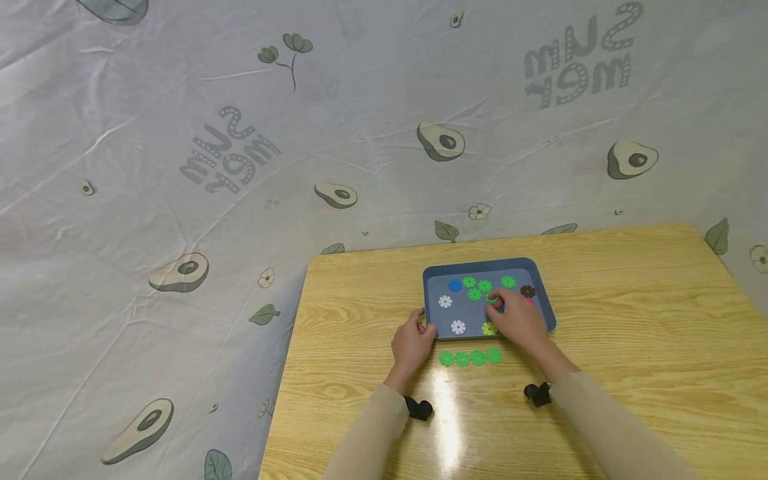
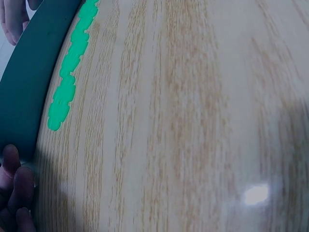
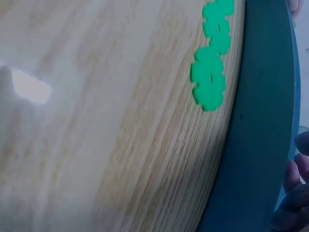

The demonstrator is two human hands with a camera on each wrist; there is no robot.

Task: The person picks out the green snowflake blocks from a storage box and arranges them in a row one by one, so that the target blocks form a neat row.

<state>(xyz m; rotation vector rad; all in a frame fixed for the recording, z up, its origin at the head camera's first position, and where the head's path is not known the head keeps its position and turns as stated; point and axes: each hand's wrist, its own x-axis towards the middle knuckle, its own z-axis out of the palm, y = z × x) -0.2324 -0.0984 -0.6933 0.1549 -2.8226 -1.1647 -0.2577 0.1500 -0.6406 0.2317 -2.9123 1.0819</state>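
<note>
A blue-grey tray (image 1: 468, 271) lies on the table with several notched, flower-shaped plastic discs in it. My left hand (image 1: 413, 341) holds the tray's front left corner, thumb at the front rim and fingers along the left wall. Inside the tray, my right hand (image 1: 521, 323) pinches a green disc (image 1: 491, 300) between thumb and index finger; the fingers partly cover it. Around that hand lie more green discs (image 1: 475, 294), a yellow disc (image 1: 489, 329), a brown disc (image 1: 527, 291) and a partly hidden pink one. A row of green discs (image 1: 462, 359) lies on the wood before the tray.
White discs (image 1: 458, 327) and a blue disc (image 1: 455, 285) lie in the tray's left half. The wooden table (image 1: 354, 320) extends to both sides of the tray. Behind it hangs a printed cloth (image 1: 384, 133) with avocados and leaves.
</note>
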